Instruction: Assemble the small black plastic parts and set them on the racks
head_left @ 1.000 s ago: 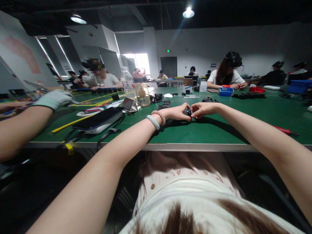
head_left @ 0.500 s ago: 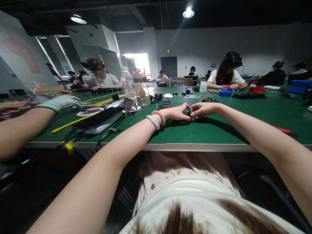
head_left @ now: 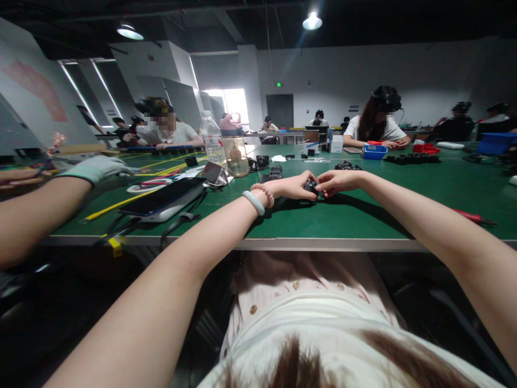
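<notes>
A small black part (head_left: 310,186), its exact kind too small to tell, is between my two hands just above the green table (head_left: 283,223). My left hand (head_left: 297,186) is closed around its left side, thumb in front and fingers behind. On its right side, the fingertips of my right hand (head_left: 333,182) pinch together against it; whether they grip the part itself or something tiny on it is hidden. Beyond my left wrist stands another black part (head_left: 276,172). More black pieces (head_left: 347,166) lie behind my right hand.
At left are a phone-like device (head_left: 165,199) with cables, a yellow strip (head_left: 107,209), and a neighbour's gloved hand (head_left: 97,168). A tinted bottle (head_left: 235,156) and a clear bottle (head_left: 212,140) stand farther back. Red-handled pliers (head_left: 470,216) lie right; a blue bin (head_left: 375,152) sits across.
My hands and the black part stay almost in place, with only a slight shift of my right fingertips. The neighbour's gloved hand at left has moved a little.
</notes>
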Demonstrator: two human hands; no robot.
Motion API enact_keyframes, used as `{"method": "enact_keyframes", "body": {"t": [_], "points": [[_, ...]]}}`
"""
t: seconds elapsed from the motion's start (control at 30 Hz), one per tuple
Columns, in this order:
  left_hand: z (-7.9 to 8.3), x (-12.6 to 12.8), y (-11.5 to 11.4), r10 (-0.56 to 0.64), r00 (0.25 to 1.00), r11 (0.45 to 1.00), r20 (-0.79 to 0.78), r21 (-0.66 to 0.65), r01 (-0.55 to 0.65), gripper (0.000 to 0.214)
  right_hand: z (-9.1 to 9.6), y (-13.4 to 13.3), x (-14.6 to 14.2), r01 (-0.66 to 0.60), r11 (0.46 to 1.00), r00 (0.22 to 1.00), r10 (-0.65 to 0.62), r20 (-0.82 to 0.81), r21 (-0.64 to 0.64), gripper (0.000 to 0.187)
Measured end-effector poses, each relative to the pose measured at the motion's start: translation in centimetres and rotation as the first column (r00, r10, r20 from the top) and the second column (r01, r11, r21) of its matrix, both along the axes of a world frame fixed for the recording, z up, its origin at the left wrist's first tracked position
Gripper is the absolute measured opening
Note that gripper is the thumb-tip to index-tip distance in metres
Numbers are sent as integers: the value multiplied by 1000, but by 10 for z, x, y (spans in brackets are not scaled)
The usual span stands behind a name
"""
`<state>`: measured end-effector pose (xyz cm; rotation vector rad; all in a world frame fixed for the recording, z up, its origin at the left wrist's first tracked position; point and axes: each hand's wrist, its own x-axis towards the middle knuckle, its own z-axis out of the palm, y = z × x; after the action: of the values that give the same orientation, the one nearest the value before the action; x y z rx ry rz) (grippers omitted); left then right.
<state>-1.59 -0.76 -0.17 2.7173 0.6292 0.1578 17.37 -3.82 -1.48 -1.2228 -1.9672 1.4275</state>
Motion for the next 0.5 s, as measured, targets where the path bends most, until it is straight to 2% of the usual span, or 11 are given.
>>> {"method": "enact_keyframes", "body": {"t": [0.5], "points": [[-1,0,0,6,1000,1000,0,10,-6,57,-3,4,2,3,999,1000,-4,-28,-31,30]]}}
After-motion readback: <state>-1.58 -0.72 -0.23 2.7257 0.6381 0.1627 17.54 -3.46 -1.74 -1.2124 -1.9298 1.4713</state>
